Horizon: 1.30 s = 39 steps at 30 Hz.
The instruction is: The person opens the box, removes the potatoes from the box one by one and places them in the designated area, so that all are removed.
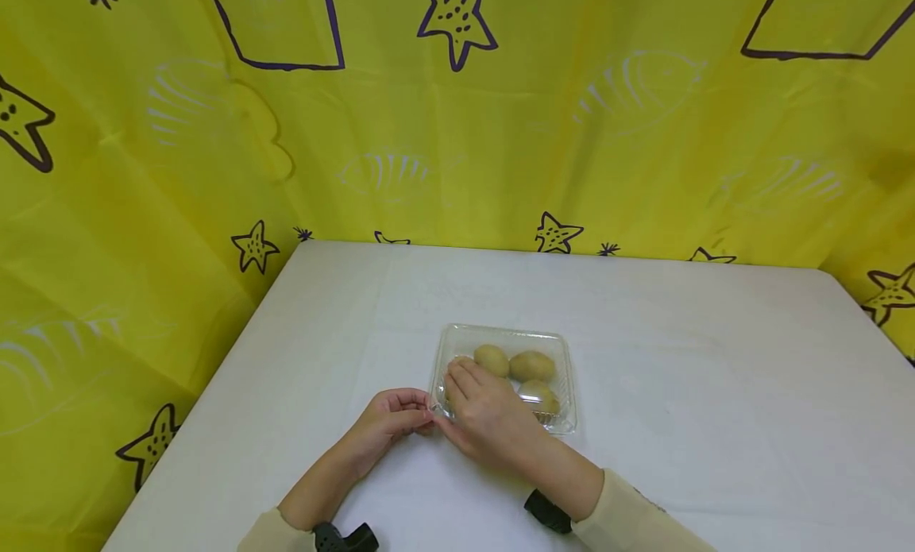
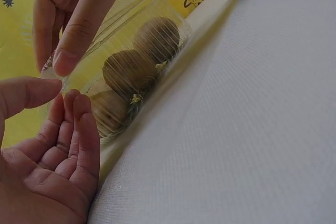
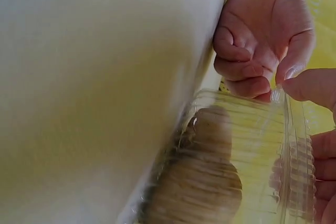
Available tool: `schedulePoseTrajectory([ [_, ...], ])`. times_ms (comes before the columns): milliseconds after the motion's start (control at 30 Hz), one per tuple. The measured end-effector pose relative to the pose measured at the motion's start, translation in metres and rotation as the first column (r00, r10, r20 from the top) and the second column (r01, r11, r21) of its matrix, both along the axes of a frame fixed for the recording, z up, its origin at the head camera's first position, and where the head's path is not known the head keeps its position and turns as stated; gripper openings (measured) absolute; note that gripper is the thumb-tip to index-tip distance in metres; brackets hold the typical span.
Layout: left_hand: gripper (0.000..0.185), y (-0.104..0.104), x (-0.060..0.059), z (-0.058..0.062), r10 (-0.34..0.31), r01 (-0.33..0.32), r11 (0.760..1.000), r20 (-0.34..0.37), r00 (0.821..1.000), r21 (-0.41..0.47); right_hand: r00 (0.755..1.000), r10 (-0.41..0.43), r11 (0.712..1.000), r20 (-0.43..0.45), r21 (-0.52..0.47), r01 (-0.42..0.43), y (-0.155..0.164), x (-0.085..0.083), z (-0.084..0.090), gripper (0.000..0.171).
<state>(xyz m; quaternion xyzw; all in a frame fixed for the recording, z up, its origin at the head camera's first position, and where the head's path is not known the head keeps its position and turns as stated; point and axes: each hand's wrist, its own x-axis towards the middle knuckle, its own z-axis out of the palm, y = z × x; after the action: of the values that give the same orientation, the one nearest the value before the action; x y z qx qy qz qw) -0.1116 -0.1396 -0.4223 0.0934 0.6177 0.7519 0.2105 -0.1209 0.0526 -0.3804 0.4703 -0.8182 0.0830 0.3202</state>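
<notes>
The left hand (image 1: 396,418) pinches the near left corner of a clear plastic container (image 1: 564,369), its thumb nearly meeting the loosely curled fingers. The boxy container, ribbed along its walls, lies right of those fingertips and beneath the right hand (image 1: 489,409), on finely woven white cloth (image 1: 715,377). Smooth, rounded, tan potatoes (image 1: 532,366) sit inside. The right hand's fingers stretch nearly straight across the lid, touching it, while its thumb reaches the same corner.
</notes>
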Motion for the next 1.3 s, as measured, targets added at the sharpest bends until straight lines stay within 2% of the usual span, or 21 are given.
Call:
schedulePoseTrajectory([
  [267, 0.016, 0.0, 0.0, 0.0, 0.0, 0.0, 1.0, -0.008, 1.0, 0.015, 0.995, 0.034, 0.992, -0.097, 0.126, -0.022, -0.001, -0.006, 0.01, 0.038],
  [433, 0.012, 0.0, 0.0, -0.001, -0.004, 0.004, 1.0, -0.015, 1.0, 0.018, 0.987, 0.029, 0.967, -0.159, 0.255, 0.013, -0.004, -0.006, 0.017, 0.031],
  [567, 0.009, -0.001, 0.0, -0.002, -0.005, 0.005, 1.0, -0.02, 1.0, 0.023, 0.981, 0.038, 0.95, -0.192, 0.313, 0.024, -0.009, -0.005, 0.021, 0.021],
  [700, 0.012, -0.001, 0.0, -0.001, 0.001, -0.001, 1.0, -0.02, 1.0, 0.017, 0.984, 0.047, 0.946, -0.171, 0.323, 0.011, -0.013, -0.002, 0.024, 0.014],
  [800, 0.016, -0.001, 0.0, -0.001, 0.002, -0.002, 1.0, -0.025, 1.0, 0.013, 0.988, 0.043, 0.935, -0.151, 0.354, 0.014, -0.016, 0.0, 0.025, 0.015],
  [967, 0.018, -0.001, 0.0, -0.001, 0.008, -0.008, 1.0, -0.027, 1.0, 0.007, 0.99, 0.025, 0.901, -0.137, 0.432, 0.037, -0.02, 0.003, 0.026, 0.021],
  [1300, 0.014, -0.001, -0.001, -0.002, 0.051, -0.051, 0.999, -0.006, 0.999, 0.009, 0.992, 0.036, 0.921, -0.12, 0.389, 0.014, -0.021, 0.003, 0.024, 0.017],
])
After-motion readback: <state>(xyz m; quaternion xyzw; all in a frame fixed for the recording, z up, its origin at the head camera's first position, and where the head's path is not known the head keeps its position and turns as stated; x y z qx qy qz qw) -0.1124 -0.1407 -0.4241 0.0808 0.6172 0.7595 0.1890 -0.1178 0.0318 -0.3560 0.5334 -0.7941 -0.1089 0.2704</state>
